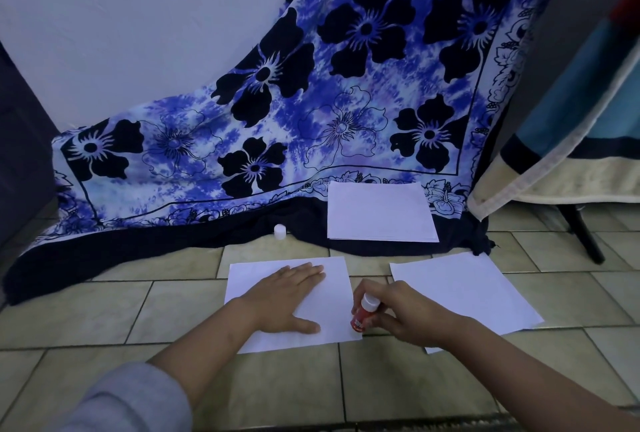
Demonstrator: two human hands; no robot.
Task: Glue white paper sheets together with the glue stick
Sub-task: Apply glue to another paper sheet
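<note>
A white paper sheet [332,296] lies on the tiled floor in front of me. My left hand [287,300] rests flat on it, fingers spread. My right hand [398,314] grips a red glue stick [363,314] with a white end, its tip pressed down at the sheet's right edge. A second white sheet [478,289] lies to the right, partly under my right wrist. A stack of white sheets [379,212] sits farther back on the cloth. A small white cap [280,231] stands at the cloth's edge.
A blue flowered cloth [311,102] drapes from the wall down onto the tiled floor [104,310]. A covered piece of furniture [571,154] with a dark leg [581,234] stands at the right. A dark object borders the left edge.
</note>
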